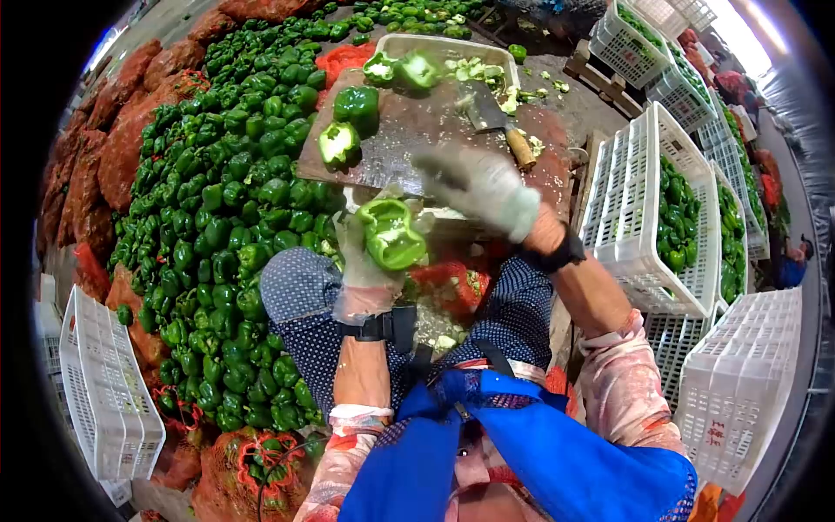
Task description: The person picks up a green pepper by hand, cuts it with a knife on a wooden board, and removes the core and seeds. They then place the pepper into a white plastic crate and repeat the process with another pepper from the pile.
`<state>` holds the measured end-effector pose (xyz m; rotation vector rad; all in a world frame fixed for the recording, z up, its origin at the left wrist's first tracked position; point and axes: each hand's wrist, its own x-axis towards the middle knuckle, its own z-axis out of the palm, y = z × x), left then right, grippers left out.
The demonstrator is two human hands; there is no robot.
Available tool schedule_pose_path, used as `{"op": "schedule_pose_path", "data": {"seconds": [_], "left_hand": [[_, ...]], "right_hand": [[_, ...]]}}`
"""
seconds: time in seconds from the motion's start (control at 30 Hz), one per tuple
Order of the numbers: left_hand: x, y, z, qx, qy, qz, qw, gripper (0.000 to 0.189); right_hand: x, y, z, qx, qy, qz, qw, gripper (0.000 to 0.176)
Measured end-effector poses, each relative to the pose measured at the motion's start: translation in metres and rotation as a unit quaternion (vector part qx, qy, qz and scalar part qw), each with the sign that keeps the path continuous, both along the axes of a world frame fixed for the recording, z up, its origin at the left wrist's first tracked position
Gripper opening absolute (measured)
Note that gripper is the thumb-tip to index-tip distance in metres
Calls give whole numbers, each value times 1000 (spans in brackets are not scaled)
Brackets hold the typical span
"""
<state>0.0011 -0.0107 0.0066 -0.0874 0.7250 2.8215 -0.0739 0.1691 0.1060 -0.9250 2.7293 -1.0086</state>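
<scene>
My left hand (361,274), in a pale glove, holds a hollowed green pepper (393,235) with its opening facing up, just in front of the board. Over the front part of the wooden board (383,161) is my right hand (483,187), gloved and blurred by motion, its fingers smeared. On the board, a cleaver (481,106) with a wooden handle lies behind my right hand. Cut peppers (338,143) and a whole-looking pepper (357,106) rest at the board's left side, and another cut pepper (417,70) lies near the back.
A large heap of green peppers (235,209) spreads on the left, with red mesh sacks (130,148) beyond. White crates (622,209) of peppers line the right. One white crate (109,391) stands at the lower left. A tray (448,45) with pepper scraps sits behind the board.
</scene>
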Motion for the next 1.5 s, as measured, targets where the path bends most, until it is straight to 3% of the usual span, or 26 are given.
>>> {"op": "schedule_pose_path", "data": {"seconds": [0.1,0.17,0.37,0.43,0.5,0.53,0.57,0.63,0.7,0.77,0.83,0.9,0.93,0.97,1.0,1.03,1.1,1.17,1.2,1.23,1.27,1.33,1.37,1.4,1.43,1.5], "left_hand": [[0,9,-15,-41,-22,16,999,77],[9,11,-15,-33,-19,6,999,72],[-7,8,-48,-277,134,56,950,59],[-12,8,-36,-256,124,62,957,60],[-11,0,-10,-131,31,17,991,66],[-3,1,-9,-110,-30,91,989,69],[-8,3,-12,-10,56,36,998,71],[-6,1,-7,-57,50,28,997,69],[-3,8,-4,-27,8,45,999,67],[-6,6,-6,-54,-3,24,998,66],[-3,18,1,-133,2,38,990,65],[-2,19,-7,-100,49,-63,992,67],[-9,26,-9,-136,108,6,985,71],[-2,29,-12,-62,68,-27,995,75],[3,32,10,-48,59,-33,997,74],[7,34,23,-32,49,-43,997,73],[0,40,10,-58,42,-14,997,72],[6,47,17,-95,52,4,994,74],[-3,37,-9,77,-37,-82,993,80],[12,41,28,49,109,-83,989,84],[3,38,13,11,65,-66,996,82],[-2,35,-19,6,1,-38,999,79],[-4,31,-22,13,-11,-56,998,80],[-5,31,-22,-6,-22,-59,998,82],[-6,32,-24,-25,-34,-63,997,83],[-7,27,-31,-15,-16,-52,998,81]], "right_hand": [[31,-35,-35,235,69,110,963,28],[33,-40,-56,211,55,85,972,24],[44,-38,-53,198,-48,3,979,26],[46,-35,-60,154,-99,-6,983,30],[51,-20,-83,78,-186,7,979,33],[59,-8,-71,-3,-176,18,984,36],[57,5,-56,-42,-256,23,965,34],[35,27,-64,-56,-210,-4,976,35],[24,45,-51,140,16,-63,988,42],[32,41,-64,-14,-51,-30,998,49],[58,11,-63,-14,21,8,1000,47],[60,1,-69,100,-55,-11,993,46],[53,4,-69,47,-55,-29,997,44],[55,15,-67,-113,-193,-68,972,37],[57,22,-51,-280,-304,-116,903,30],[63,32,-27,-460,-395,-132,784,24],[69,46,-14,-634,-423,-23,647,31],[63,47,-32,-455,-504,-55,732,32],[65,42,-43,-364,-477,-107,793,32],[68,52,-41,-373,-477,-93,790,32],[64,62,-57,-388,-363,-129,837,31],[62,94,-61,-473,-245,-188,825,27],[59,120,-45,-548,-232,-209,776,24],[56,164,-55,-707,-246,-200,633,17],[53,196,-48,-769,-213,-94,596,19],[50,235,-22,-898,-132,-128,399,29]]}}
